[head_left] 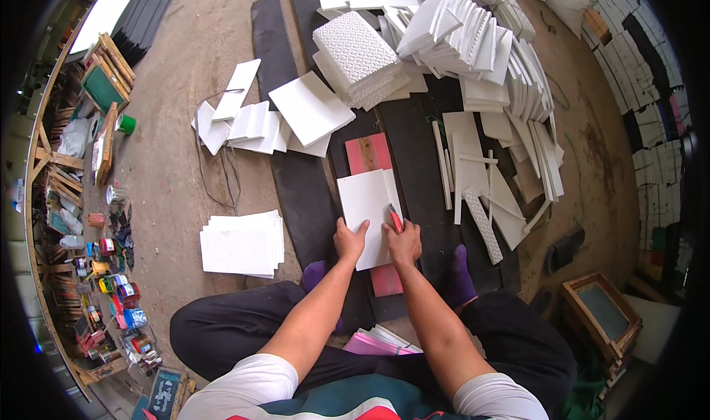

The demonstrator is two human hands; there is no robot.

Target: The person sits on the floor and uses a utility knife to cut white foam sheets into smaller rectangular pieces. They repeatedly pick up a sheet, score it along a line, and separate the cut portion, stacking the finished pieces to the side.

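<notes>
A white board [362, 211] lies in front of me over a pink board [370, 153], whose ends show beyond it. A narrow strip along its right side looks set off by a line. My left hand [350, 241] grips its left edge, thumb on top and fingers mostly hidden at the side. In my right hand [404, 244], closed over the lower right part of the board, is a red utility knife [396, 219]. Its tip points up and away from me. Whether the blade touches the board I cannot tell.
Black planks [296, 139] lie under the work. White sheets [240, 244] are stacked at left, cut white pieces [251, 124] beyond. Patterned white tiles [355, 46] and leaning panels [473, 39] stand at the far side. Long offcuts [481, 176] lie right; paint cans [122, 294] line the left.
</notes>
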